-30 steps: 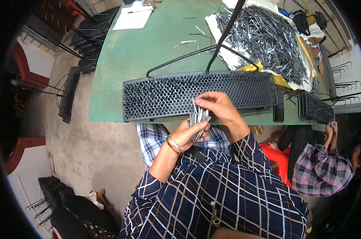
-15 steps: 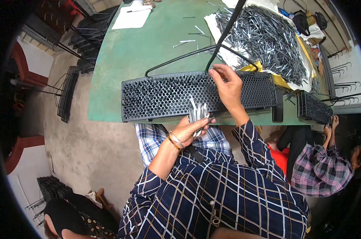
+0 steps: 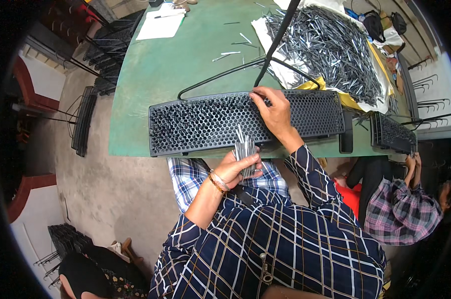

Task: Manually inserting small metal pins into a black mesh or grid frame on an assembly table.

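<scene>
A long black perforated panel (image 3: pixel 315 113) lies along the table's near edge, with a bent black wire frame (image 3: pixel 215 77) rising from its far side. Dark strips fill many holes in its left and middle part; the holes at its right look unfilled. In front of the panel, my left hand (image 3: pixel 231 169) is closed around a bundle of thin grey strips (image 3: pixel 245 152) that fan upward. My right hand (image 3: pixel 276 113) is over the panel's middle, near its far edge, thumb and fingertips pinched together at the holes. Anything between those fingertips is too small to make out.
The panel rests on a green table (image 3: pixel 195 55). A big heap of loose strips (image 3: pixel 330 55) lies on white and yellow sheeting at the far right. Paper (image 3: pixel 160 26) is at the far left. At right, another person's hands (image 3: pixel 413 162) touch a second panel (image 3: pixel 392 132).
My right hand has moved slightly left and nearer along the panel's far part. The strips in my left hand now stand more upright and bunched.
</scene>
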A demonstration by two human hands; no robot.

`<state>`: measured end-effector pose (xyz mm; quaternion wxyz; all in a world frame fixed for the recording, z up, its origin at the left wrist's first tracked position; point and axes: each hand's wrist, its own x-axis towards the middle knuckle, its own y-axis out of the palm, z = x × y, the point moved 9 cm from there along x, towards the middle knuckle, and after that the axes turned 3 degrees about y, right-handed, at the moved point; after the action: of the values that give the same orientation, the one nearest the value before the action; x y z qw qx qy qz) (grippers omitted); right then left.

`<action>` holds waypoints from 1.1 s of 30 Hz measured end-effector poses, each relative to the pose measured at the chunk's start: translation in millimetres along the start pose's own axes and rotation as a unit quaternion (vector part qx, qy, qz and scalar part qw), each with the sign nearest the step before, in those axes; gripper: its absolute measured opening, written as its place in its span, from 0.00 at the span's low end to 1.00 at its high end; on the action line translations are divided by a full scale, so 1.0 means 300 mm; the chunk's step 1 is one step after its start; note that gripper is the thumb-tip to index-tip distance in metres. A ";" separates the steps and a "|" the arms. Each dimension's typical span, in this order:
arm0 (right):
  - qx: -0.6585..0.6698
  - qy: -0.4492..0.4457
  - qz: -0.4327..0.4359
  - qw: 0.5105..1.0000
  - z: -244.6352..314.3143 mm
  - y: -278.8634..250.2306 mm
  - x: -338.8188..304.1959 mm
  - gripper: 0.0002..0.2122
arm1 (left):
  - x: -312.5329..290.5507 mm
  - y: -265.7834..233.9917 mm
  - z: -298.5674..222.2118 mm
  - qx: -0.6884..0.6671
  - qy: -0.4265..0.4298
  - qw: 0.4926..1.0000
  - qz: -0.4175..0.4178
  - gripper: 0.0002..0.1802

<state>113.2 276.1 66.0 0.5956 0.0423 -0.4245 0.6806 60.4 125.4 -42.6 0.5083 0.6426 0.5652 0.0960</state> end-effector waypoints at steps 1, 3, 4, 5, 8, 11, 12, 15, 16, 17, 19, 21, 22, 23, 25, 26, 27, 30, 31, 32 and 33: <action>0.001 0.000 -0.001 1.000 -0.002 0.000 -0.001 0.06 | -0.001 0.004 -0.001 0.009 0.002 1.000 0.002 0.12; -0.026 -0.034 0.016 0.999 0.007 0.018 -0.011 0.05 | -0.002 -0.001 -0.002 0.031 0.011 0.999 0.002 0.13; -0.035 -0.057 0.028 0.997 0.020 0.029 -0.015 0.05 | -0.003 -0.004 -0.006 0.052 0.020 0.998 0.002 0.14; -0.035 -0.057 0.028 0.997 0.018 0.026 -0.015 0.05 | -0.004 -0.004 -0.008 0.052 0.020 0.998 0.002 0.14; -0.089 -0.120 0.051 0.987 0.065 0.039 -0.020 0.06 | -0.007 -0.016 -0.027 0.083 0.034 0.996 -0.008 0.16; -0.017 -0.073 0.015 0.997 0.081 0.005 0.005 0.06 | -0.019 -0.002 -0.057 0.112 0.051 0.992 0.002 0.17; 0.112 0.047 0.086 0.989 0.040 0.021 -0.004 0.06 | -0.022 0.003 -0.065 0.119 0.056 0.991 0.005 0.17; 0.214 0.210 0.327 0.896 0.045 0.116 -0.091 0.06 | -0.028 0.013 -0.079 0.135 0.066 0.988 0.020 0.17; 0.252 0.213 0.363 0.872 0.053 0.130 -0.118 0.07 | -0.024 0.020 -0.080 0.145 0.070 0.986 0.033 0.18; 0.251 0.214 0.361 0.872 0.049 0.125 -0.124 0.07 | -0.020 0.020 -0.079 0.146 0.069 0.986 0.035 0.18; 0.323 0.281 0.333 0.840 0.028 0.119 -0.137 0.08 | -0.013 0.020 -0.076 0.155 0.063 0.985 0.034 0.18; 0.296 0.305 0.273 0.863 -0.019 0.090 -0.120 0.08 | -0.011 0.023 -0.072 0.140 0.064 0.988 0.031 0.18; 0.302 0.311 0.258 0.863 -0.035 0.078 -0.112 0.08 | -0.010 0.022 -0.070 0.125 0.064 0.990 0.025 0.18; 0.309 0.316 0.243 0.863 -0.050 0.066 -0.102 0.09 | -0.007 0.020 -0.064 0.125 0.064 0.990 0.026 0.18; 0.322 0.326 0.174 0.872 -0.079 0.021 -0.073 0.09 | 0.000 0.008 -0.050 0.101 0.064 0.993 0.023 0.19; 0.310 0.326 0.146 0.881 -0.106 0.004 -0.061 0.09 | 0.000 0.005 -0.046 0.101 0.064 0.993 0.023 0.19; 0.311 0.326 0.146 0.881 -0.115 0.001 -0.054 0.09 | -0.001 -0.003 -0.048 0.082 0.069 0.994 0.012 0.19; 0.249 0.292 0.103 0.918 -0.137 -0.048 -0.020 0.10 | -0.001 0.000 -0.053 0.052 0.083 0.995 -0.003 0.18; 0.249 0.291 0.101 0.918 -0.151 -0.044 -0.019 0.10 | -0.003 0.001 -0.061 0.041 0.095 0.995 -0.011 0.18; 0.222 0.264 0.098 0.934 -0.152 -0.047 -0.008 0.09 | -0.003 -0.003 -0.062 0.032 0.093 0.995 -0.016 0.18; 0.194 0.236 0.095 0.947 -0.149 -0.054 -0.001 0.09 | -0.002 -0.001 -0.063 0.033 0.093 0.995 -0.016 0.18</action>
<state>146.9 302.7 46.0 0.5914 -0.0450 -0.1338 0.7939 46.9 135.0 -33.7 0.4337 0.6385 0.6227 0.1284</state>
